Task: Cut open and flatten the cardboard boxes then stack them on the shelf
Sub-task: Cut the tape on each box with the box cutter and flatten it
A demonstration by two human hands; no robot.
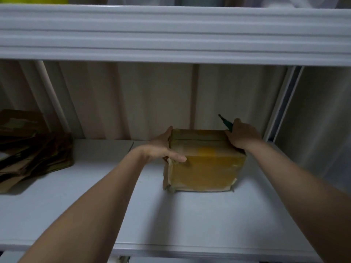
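A small cardboard box [205,166], wrapped in yellowish tape, stands on the white shelf [114,196] right of centre. My left hand [163,147] grips the box's left side, thumb lying across its front face. My right hand [242,134] rests against the box's upper right corner and grips a green-handled cutter [225,123], whose tip points up and to the left behind the box. A pile of flattened brown cardboard [32,149] lies at the shelf's left end.
The white shelf above [171,35] overhangs close over the work space. A corrugated light wall [133,99] closes the back. A white upright post [284,103] stands at the right, just beyond my right hand.
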